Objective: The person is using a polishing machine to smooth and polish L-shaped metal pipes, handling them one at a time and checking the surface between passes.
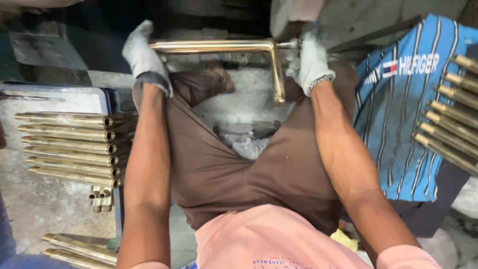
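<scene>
Both gloved hands grip the bent brass pipe (224, 47) up at the machine, left hand (144, 57) on its long end, right hand (311, 62) at the elbow, with stacked tubes (69, 144) left and more (448, 119) right, looks midway.

Brass-gold bent tube (234, 47); grey-white gloves on hands; brown trousers (234, 169); blue shirt (398, 114) (white-striped).

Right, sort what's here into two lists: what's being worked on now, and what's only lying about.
In hand:
- bent brass pipe, gripped at both ends
- left hand, in a grey glove
- right hand, in a grey glove

Lying about:
- row of straight brass tubes on the left
- brass tubes on the right
- striped blue cloth under them
- two tubes at bottom left
</scene>
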